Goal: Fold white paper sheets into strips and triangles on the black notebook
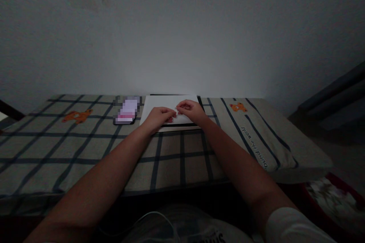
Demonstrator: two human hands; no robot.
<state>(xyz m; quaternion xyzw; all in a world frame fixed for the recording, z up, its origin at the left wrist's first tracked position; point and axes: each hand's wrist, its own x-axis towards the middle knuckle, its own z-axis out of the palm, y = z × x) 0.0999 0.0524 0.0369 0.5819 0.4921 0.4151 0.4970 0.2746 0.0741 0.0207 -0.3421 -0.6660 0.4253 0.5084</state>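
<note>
Both hands (159, 117) (191, 110) pinch small white piece (176, 112) over white board (159, 104), near edge.

Two bare hands, the left hand (158, 117) and the right hand (191, 109), meet over one white board (159, 103). One small white piece (176, 112) sits pinched between them. One phone (127, 111) lies beside the board. The checked cloth (85, 148) shows two orange bear prints (77, 116). One pillow (273, 140) lies at the right.
</note>
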